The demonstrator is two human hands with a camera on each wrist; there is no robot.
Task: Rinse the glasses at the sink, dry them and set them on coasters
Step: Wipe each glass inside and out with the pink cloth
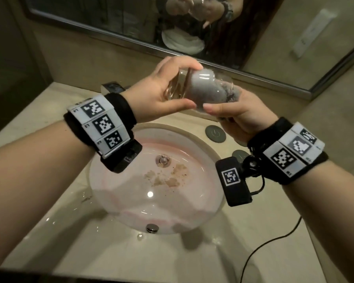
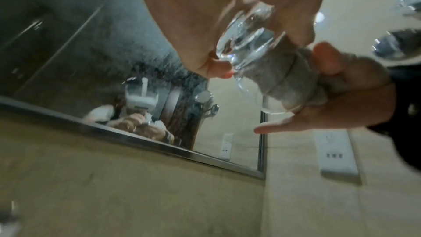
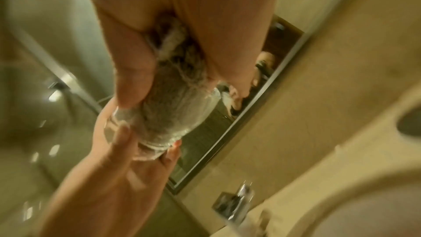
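While held over the sink, frame centre:
Glass: gripped sideways by left hand.
Cloth: stuffed inside, clamped by right hand.

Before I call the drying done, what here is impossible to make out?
- Glass interior: grey cloth fills it, all views; any wetness left is hidden.
- Right hand fingers: behind the cloth, head view.
- Coasters: in no view.
- Faucet: blurred at right wrist; left hand covers it, head view.

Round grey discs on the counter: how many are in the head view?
2. One disc lies right of the sink, below the right hand; the second, nearer, is partly hidden by the wrist camera. Others may be hidden.
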